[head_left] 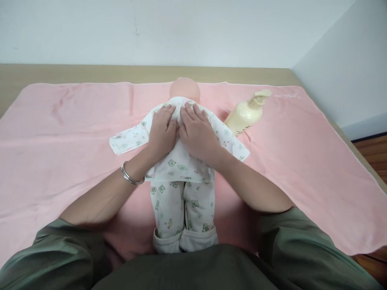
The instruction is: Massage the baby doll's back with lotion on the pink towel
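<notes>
A baby doll (185, 89) lies on a pink blanket, its bald head pointing away from me and its face out of sight. It wears a white printed top (178, 167) and matching white trousers (199, 205) with turned-up cuffs. My left hand (163, 131) rests flat on the left side of the upper part of the top, fingers stretched toward the head. On the right side of the top lies my right hand (198, 131), its fingers also extended. Both palms press on the cloth and hold nothing. The two hands are close together, thumbs nearly meeting.
A cream pump bottle (246, 114) lies tilted on the pink blanket (302, 173), close to the doll's right-hand sleeve. The wooden tabletop (151, 73) shows along the back, against a white wall (181, 32). A second wall (347, 72) stands at the right.
</notes>
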Demonstrator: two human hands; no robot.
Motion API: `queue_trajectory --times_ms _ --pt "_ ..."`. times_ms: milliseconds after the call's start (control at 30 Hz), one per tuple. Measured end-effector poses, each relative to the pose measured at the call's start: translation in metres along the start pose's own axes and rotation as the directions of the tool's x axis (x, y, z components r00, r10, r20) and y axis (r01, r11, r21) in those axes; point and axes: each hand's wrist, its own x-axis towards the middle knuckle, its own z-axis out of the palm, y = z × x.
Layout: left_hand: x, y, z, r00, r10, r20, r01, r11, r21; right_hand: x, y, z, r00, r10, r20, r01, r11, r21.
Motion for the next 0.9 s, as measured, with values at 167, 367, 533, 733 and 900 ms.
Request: queue_trajectory --times_ms 167,367,533,733,900 --pt "0.0 0.008 -0.001 0.998 -0.037 -0.045 0.037 0.999 -0.011 0.01 0.01 0.005 0.997 0.053 -0.063 -0.051 0.998 0.029" --pt "-0.002 0.016 -0.003 0.999 -0.053 -0.014 0.053 0.998 0.029 0.008 0.008 0.002 0.999 0.035 -0.026 -0.035 0.999 0.005" --pt "-0.017 0.035 -0.003 0.995 -0.089 0.044 0.087 0.996 0.032 0.015 0.017 -0.01 0.998 -0.017 0.059 0.014 0.999 0.046" --pt "-0.013 0.027 -0.004 0.997 -0.059 0.052 0.06 0.998 -0.017 0.004 0.004 -0.007 0.999 0.034 0.017 -0.033 0.999 -0.038" --pt "0.007 0.004 -0.006 0.996 -0.085 0.015 0.085 0.996 -0.011 -0.03 -0.026 0.005 0.999 -0.038 -0.032 0.032 0.983 -0.183"
